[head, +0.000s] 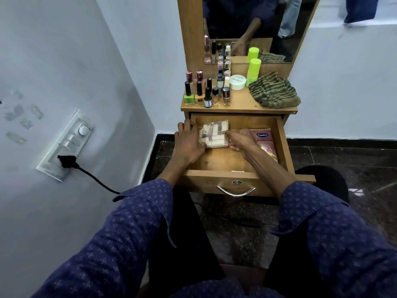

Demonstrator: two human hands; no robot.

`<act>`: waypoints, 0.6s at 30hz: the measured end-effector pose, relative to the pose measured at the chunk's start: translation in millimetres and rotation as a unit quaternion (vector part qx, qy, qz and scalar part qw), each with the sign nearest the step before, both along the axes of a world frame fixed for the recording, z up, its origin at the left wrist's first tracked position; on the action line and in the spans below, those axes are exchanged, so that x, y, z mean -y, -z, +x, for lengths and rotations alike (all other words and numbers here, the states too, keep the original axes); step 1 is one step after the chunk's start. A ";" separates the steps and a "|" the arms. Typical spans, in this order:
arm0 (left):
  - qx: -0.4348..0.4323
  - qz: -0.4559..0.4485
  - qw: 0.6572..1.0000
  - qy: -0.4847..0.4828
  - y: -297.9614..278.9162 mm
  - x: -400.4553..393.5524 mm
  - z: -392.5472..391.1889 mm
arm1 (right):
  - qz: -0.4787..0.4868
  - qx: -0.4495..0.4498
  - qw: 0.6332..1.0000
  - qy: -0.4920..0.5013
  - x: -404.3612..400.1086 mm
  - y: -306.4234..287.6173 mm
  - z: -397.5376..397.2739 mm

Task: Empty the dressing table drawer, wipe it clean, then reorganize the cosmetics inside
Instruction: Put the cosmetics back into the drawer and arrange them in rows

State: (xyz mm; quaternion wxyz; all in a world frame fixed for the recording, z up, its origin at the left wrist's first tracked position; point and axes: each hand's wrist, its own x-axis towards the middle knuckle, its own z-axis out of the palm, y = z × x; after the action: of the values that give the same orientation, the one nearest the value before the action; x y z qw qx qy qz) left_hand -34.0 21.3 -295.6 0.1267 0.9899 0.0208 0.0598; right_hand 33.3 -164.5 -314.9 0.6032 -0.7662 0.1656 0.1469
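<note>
Gripping a clear plastic packet [214, 134] by its two ends: left hand [188, 139] and right hand [239, 139], fingers curled round it, in the open drawer [283, 145], back-left. Pink Vaseline sachet [263, 143] lies beside. Nail polish bottles [199, 91] and striped cloth [274, 90] sit on top. Risk: the slick packet slipping or snagging the drawer wall.

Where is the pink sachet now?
The pink sachet lies inside the open drawer, against its right wall, just right of the right hand.
</note>
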 end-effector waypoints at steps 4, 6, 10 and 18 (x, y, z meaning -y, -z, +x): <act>0.001 0.011 1.000 0.010 3.1 -2.1 0.2 | -0.028 -0.004 0.999 -0.026 0.8 9.8 3.8; 0.002 0.025 1.000 0.016 4.5 -2.5 0.4 | -0.034 -0.004 0.999 -0.040 4.1 11.2 3.0; 0.004 0.059 0.998 0.031 7.3 -1.9 -0.4 | -0.048 0.059 0.996 -0.052 7.8 14.1 0.8; -0.024 0.100 0.994 0.046 3.5 2.3 -2.6 | -0.180 0.141 0.966 -0.118 11.7 10.5 -5.6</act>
State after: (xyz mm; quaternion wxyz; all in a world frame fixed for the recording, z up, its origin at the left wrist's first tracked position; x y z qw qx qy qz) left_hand -36.6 19.1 -299.2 0.0289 0.9987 -0.0278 0.0316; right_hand 27.7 -176.3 -325.4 0.4508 -0.8894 0.0112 0.0752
